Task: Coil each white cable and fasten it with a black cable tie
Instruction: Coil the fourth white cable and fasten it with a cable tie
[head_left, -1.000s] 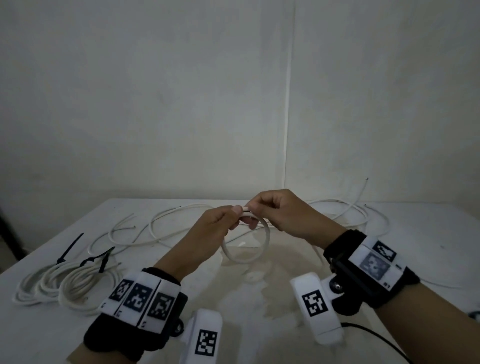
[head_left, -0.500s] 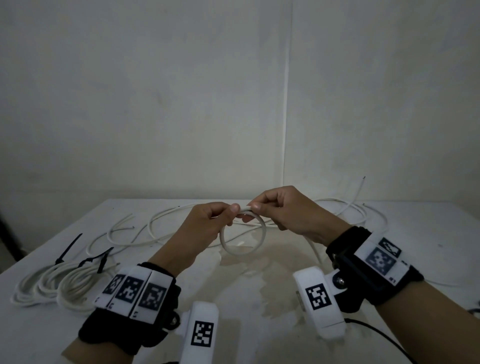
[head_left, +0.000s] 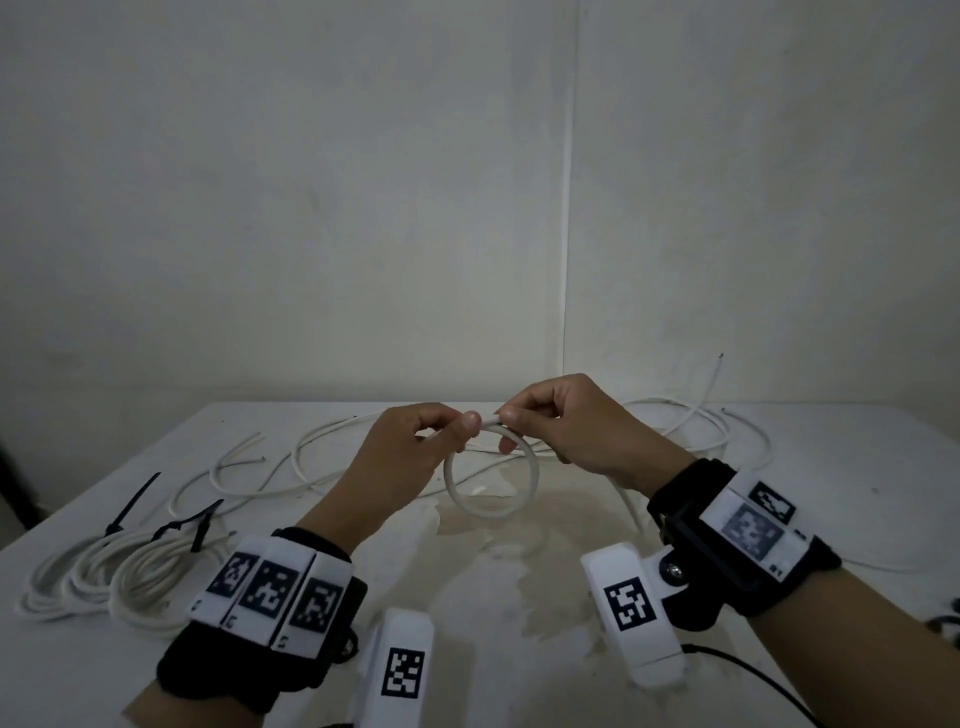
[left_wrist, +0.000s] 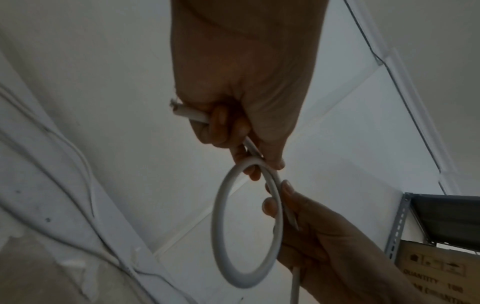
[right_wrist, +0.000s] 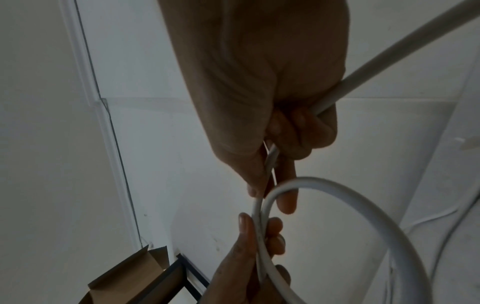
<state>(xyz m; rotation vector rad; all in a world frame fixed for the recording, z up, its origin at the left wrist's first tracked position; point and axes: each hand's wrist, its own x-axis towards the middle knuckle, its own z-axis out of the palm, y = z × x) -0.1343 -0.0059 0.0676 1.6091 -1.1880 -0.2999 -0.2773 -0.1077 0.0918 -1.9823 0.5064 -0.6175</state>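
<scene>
A white cable (head_left: 491, 512) forms one small loop held above the table (head_left: 519, 623). My left hand (head_left: 415, 447) pinches the top of the loop, with the cable's cut end (left_wrist: 176, 108) sticking out of its fist. My right hand (head_left: 556, 426) pinches the same spot from the right, and the cable's long tail (right_wrist: 389, 55) runs out past its palm. The loop (left_wrist: 246, 224) hangs below both hands in the left wrist view; in the right wrist view the loop (right_wrist: 363, 207) curves off to the right. Black cable ties (head_left: 132, 506) lie at the left.
Two coiled white cables (head_left: 104, 577) lie at the left, one with a black tie (head_left: 200, 522) on it. Loose white cables (head_left: 311, 457) sprawl across the back of the table, more at the right (head_left: 717, 431). A wall stands behind.
Both hands have risen a little with the loop. The loop hangs a bit more to the right under the pinch.
</scene>
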